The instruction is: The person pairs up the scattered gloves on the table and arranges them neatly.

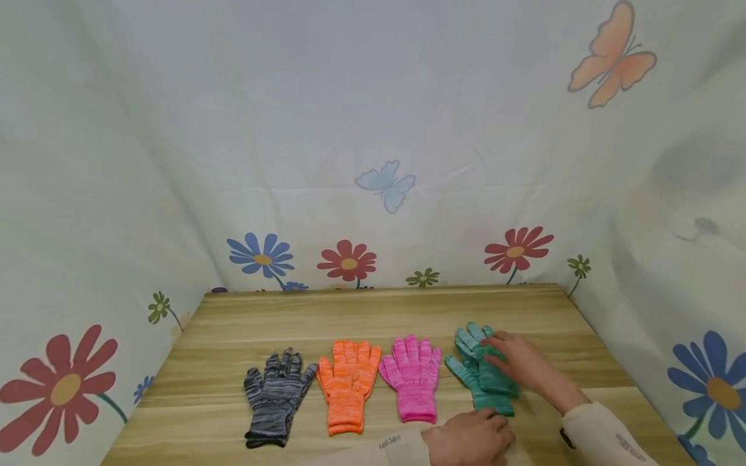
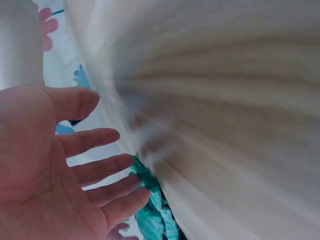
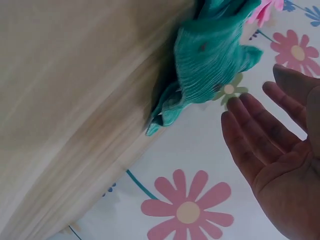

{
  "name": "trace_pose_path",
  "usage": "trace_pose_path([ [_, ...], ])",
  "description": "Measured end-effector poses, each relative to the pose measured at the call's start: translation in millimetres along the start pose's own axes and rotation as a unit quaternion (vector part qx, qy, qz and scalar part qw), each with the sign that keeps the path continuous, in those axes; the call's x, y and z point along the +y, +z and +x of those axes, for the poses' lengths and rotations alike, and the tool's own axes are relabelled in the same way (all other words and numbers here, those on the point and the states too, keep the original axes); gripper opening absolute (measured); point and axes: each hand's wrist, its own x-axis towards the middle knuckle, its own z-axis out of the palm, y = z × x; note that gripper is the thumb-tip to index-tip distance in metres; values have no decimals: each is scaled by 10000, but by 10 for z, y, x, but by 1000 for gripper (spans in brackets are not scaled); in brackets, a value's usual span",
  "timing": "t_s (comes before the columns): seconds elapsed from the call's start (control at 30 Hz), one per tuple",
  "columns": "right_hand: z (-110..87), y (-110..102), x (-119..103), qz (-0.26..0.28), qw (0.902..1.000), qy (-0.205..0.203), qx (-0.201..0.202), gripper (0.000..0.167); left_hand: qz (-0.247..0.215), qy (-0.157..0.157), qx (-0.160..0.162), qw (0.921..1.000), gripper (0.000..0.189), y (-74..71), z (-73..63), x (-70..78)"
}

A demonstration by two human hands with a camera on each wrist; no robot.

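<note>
A pair of green knit gloves (image 1: 492, 378) lies at the right of the row, one lying askew over the other. My right hand (image 1: 524, 362) hovers at its upper right side, fingertips overlapping the glove fingers in the head view. Its fingers are extended and apart from the green fabric (image 3: 210, 62) in the right wrist view. Just below the cuffs is my left hand (image 1: 472, 440), palm down. The left wrist view shows its fingers spread, with the green gloves (image 2: 152, 210) beyond the fingertips. Neither hand grips anything.
Left of the green pair lie pink gloves (image 1: 415, 378), orange gloves (image 1: 348, 388) and dark grey gloves (image 1: 275, 398), fingers pointing away from me. All rest on a wood-grain table (image 1: 379, 310). A white curtain (image 1: 303, 116) with printed flowers and butterflies encloses the back and sides.
</note>
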Motion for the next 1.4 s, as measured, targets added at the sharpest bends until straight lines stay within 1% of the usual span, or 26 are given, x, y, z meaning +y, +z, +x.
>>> trace_pose_path([
  [0.1, -90, -25, -38, 49, 9998, -95, -157, 24, -22, -18, 144, 9999, 37, -18, -9, 4],
  [0.17, -156, -41, -53, 169, 9990, -136, -399, 23, -33, -42, 175, 9998, 35, -19, -18, 8],
  [0.3, -252, -13, -52, 365, 9943, -178, -990, 27, -141, -57, 62, 9999, 34, -26, -29, 16],
  [0.37, -283, 35, -44, 352, 9926, -215, -1141, 29, -208, -47, -11, 9998, 34, -28, -30, 15],
  [0.43, -303, 91, -35, 286, 9933, -295, -1079, 28, -269, -44, -56, 9996, 34, -19, -27, 10],
  [0.57, -320, 159, -34, 218, 9969, -460, -607, 21, -387, -78, -106, 9992, 34, -4, -19, -2],
  [0.67, -325, 148, -67, 254, 9977, -470, -417, 18, -492, -121, -147, 9986, 34, 1, -20, -10],
  [0.8, -339, 103, -128, 314, 9974, -464, -464, 16, -520, -154, -137, 9984, 34, 3, -29, -12],
  [0.93, -371, 69, -169, 360, 9966, -631, -399, 16, -458, -178, -29, 9988, 34, 3, -42, -15],
  [1.07, -384, 57, -195, 384, 9936, -1052, -167, 19, -315, -144, 84, 9994, 34, 0, -49, -35],
  [1.2, -384, 77, -199, 423, 9887, -1439, -75, 20, -218, -73, 190, 9996, 35, 6, -60, -60],
  [1.27, -395, 92, -201, 429, 9876, -1506, -106, 20, -239, -37, 226, 9995, 35, 15, -68, -66],
  [1.4, -431, 102, -223, 419, 9884, -1449, -193, 19, -180, -12, 310, 9994, 34, 26, -78, -60],
])
